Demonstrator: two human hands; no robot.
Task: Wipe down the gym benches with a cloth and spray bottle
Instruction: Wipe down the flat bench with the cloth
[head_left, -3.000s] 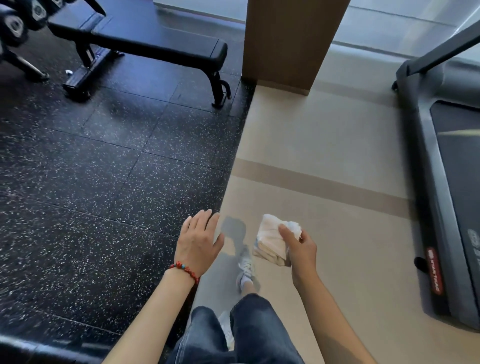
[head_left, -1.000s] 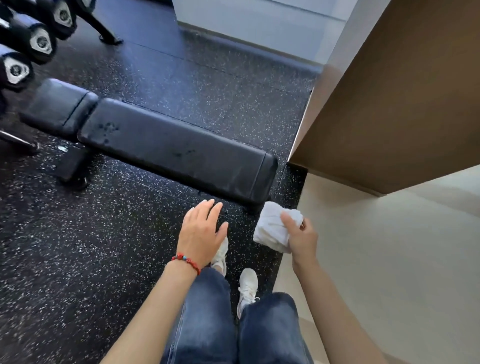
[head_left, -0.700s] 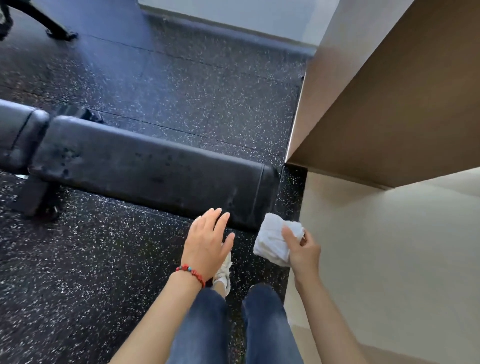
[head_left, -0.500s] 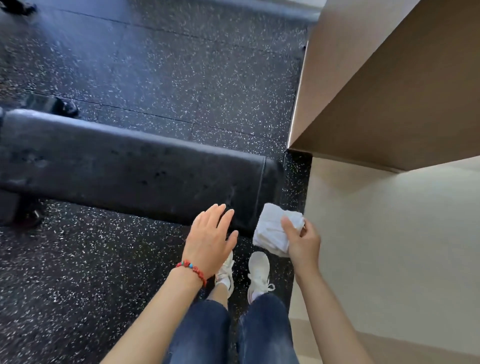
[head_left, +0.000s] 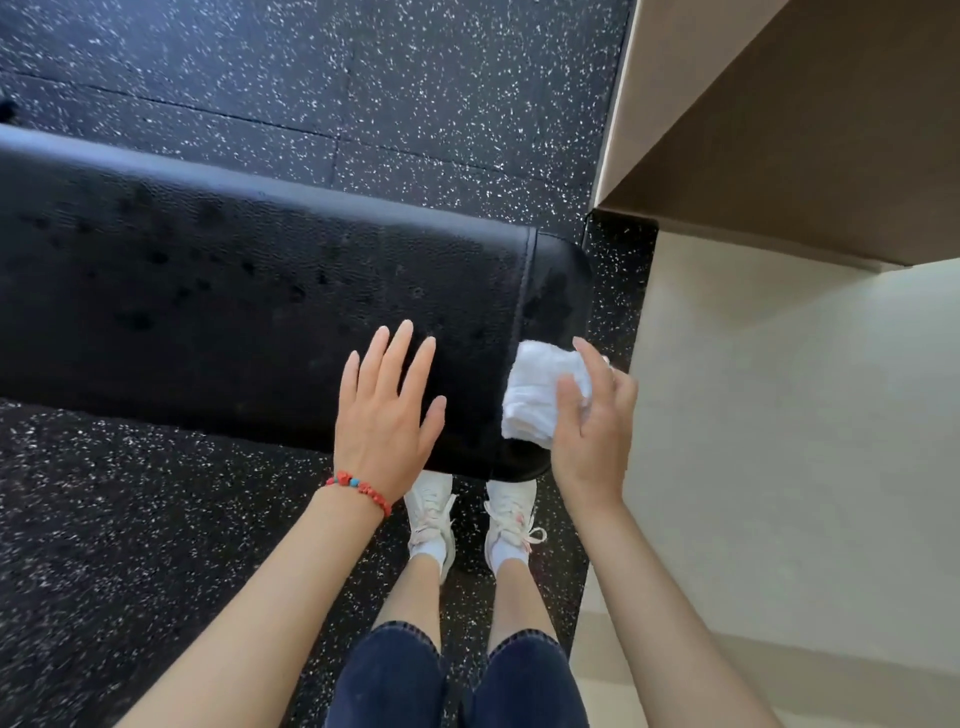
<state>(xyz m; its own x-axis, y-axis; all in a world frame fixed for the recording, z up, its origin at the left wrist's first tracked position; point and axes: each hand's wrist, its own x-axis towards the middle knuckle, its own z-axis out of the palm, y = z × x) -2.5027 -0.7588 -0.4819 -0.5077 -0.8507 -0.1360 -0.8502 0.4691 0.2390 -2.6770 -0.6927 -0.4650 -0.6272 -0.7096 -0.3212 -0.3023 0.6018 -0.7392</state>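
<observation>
Our white shoes (head_left: 470, 512) at the bench edge. Left hand (head_left: 387, 415) flat, fingers spread, empty, over the black bench (head_left: 208, 291). Right hand (head_left: 589, 431) grasps the folded white cloth (head_left: 535, 392) at the bench's droplet-spotted right end. Speckled floor (head_left: 389, 93) beyond.

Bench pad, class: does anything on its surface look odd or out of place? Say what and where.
Yes: dark wet-looking spots dot the black bench pad, mostly toward its left and middle. They look like droplets not yet wiped; the white cloth sits at the right end.
</observation>
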